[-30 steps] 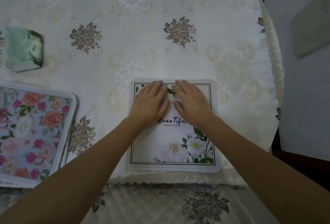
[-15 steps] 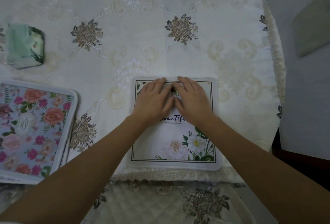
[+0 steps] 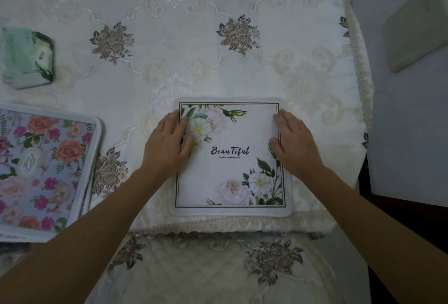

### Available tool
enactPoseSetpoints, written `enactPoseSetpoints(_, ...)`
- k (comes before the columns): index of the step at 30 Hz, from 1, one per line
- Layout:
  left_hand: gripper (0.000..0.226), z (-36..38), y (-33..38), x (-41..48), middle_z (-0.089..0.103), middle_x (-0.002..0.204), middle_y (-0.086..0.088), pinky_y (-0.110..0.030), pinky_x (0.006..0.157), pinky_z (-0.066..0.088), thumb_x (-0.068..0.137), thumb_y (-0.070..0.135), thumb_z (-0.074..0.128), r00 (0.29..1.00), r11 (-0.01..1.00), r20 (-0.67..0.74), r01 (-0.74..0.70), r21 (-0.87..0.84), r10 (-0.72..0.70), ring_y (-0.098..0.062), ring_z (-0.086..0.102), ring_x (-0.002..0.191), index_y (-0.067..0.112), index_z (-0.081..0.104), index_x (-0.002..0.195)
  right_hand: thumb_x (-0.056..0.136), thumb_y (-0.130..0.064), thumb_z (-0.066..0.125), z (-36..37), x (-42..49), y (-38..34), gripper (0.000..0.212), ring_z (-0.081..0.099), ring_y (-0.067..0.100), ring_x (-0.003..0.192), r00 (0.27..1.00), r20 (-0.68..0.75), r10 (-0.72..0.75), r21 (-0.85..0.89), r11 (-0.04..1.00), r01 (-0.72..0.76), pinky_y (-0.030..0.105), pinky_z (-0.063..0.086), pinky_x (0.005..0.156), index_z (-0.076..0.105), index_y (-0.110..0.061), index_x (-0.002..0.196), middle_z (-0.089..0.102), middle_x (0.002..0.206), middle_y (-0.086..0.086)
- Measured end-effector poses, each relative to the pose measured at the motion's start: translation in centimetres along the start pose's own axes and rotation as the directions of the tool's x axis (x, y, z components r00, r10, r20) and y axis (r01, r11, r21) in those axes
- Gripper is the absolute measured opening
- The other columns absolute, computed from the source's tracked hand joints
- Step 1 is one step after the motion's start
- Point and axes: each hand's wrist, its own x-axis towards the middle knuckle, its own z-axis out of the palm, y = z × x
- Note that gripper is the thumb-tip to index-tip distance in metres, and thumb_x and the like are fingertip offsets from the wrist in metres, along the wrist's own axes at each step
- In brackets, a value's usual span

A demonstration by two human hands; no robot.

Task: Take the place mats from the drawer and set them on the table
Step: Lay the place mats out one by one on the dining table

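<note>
white mat [image 3: 230, 172] flat on table [image 3: 218, 66], near its front edge | left hand [image 3: 167, 143] flat on left edge, grip wide | right hand [image 3: 294, 144] flat on right edge, grip wide | rose mat [image 3: 41, 170] far left

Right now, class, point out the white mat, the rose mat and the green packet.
white mat [image 3: 230, 172], head view, bare centre below the lettering
rose mat [image 3: 43, 170], head view, printed middle
green packet [image 3: 26, 57], head view, top face

Table [image 3: 218, 66] has a white mat [image 3: 230, 177] at the near edge, pink floral mat [image 3: 43, 170] left, green box [image 3: 26, 57] far-left.
</note>
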Motion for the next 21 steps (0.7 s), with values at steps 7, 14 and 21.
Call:
enactPoseSetpoints(7, 0.058, 0.3, 1.0, -7.1, 0.045, 0.149, -0.016, -0.046, 0.111, 0.035, 0.099, 0.045, 0.034, 0.999, 1.000, 0.049, -0.009, 0.003, 0.009, -0.033, 0.040, 0.136, 0.009, 0.053, 0.140, 0.100, -0.038, 0.037, 1.5, -7.5, -0.5, 0.059, 0.023, 0.024, 0.147, 0.998, 0.065, -0.014, 0.014, 1.000, 0.013, 0.046, 0.021, 0.120, 0.030, -0.012, 0.152, 0.026, 0.160, 0.009)
enactPoseSetpoints(14, 0.063, 0.8, -0.7, -13.9, 0.040, 0.154, -0.011, -0.042, 0.112, 0.036, 0.099, 0.054, 0.029, 0.981, 0.996, 0.174, -0.074, -0.045, 0.081, -0.027, 0.039, 0.139, 0.013, 0.053, 0.141, 0.100, -0.045, 0.033, 2.2, -15.7, -0.7, 0.060, 0.023, 0.019, 0.146, 0.990, 0.139, -0.031, 0.098, 0.995, 0.018, 0.043, 0.025, 0.119, 0.034, -0.015, 0.151, 0.025, 0.161, 0.002)
enactPoseSetpoints(21, 0.059, 0.7, 2.0, -14.9, 0.048, 0.147, -0.010, -0.044, 0.106, 0.041, 0.098, 0.056, 0.031, 0.976, 0.990, 0.164, -0.142, 0.000, 0.141, -0.030, 0.045, 0.133, 0.020, 0.052, 0.139, 0.097, -0.049, 0.029, 0.8, -15.2, -3.3, 0.059, 0.039, 0.023, 0.136, 0.989, 0.098, -0.108, 0.057, 0.993, 0.103, 0.042, 0.032, 0.114, 0.046, -0.016, 0.143, 0.045, 0.148, 0.004)
